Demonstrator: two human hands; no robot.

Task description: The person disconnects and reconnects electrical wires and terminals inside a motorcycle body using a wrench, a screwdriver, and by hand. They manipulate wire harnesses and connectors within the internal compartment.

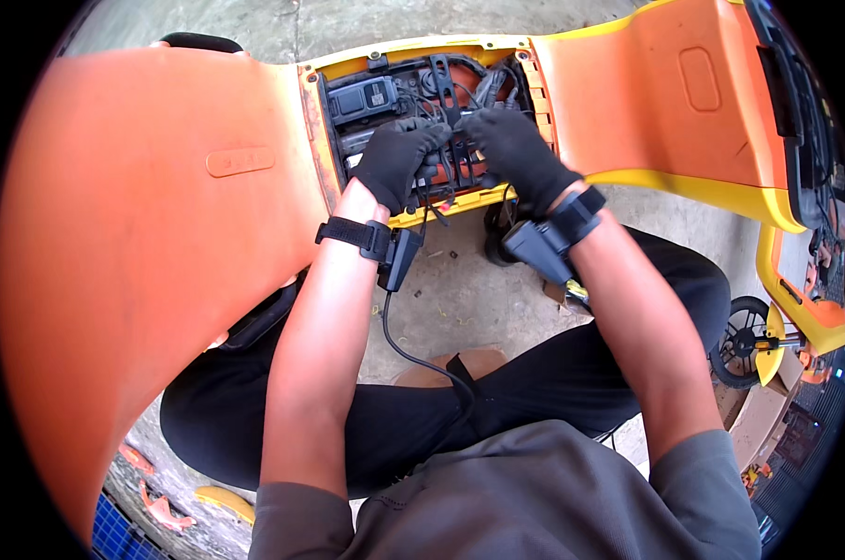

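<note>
Both my hands wear black gloves and meet over an open compartment in the floor of an orange and yellow scooter [422, 45]. My left hand [399, 159] is closed, fingertips together, at the compartment's near middle. My right hand [518, 157] is pinched just beside it, over the black slotted bracket [443, 84] that crosses the opening. What the fingertips hold is too small to make out; thin wires lie right around them. A black box-shaped module [362, 100] sits at the compartment's left. Thick cables [488, 89] bunch at the right. Loose leads with a red connector [446, 207] hang over the near edge.
The orange seat [161, 233] rises at left, the front panel [665, 103] at right. My legs are bent below the scooter. A cardboard box [754, 420], a wheel [742, 341] and yellow parts stand at right. Orange pieces [166, 509] and a blue crate [119, 532] lie lower left.
</note>
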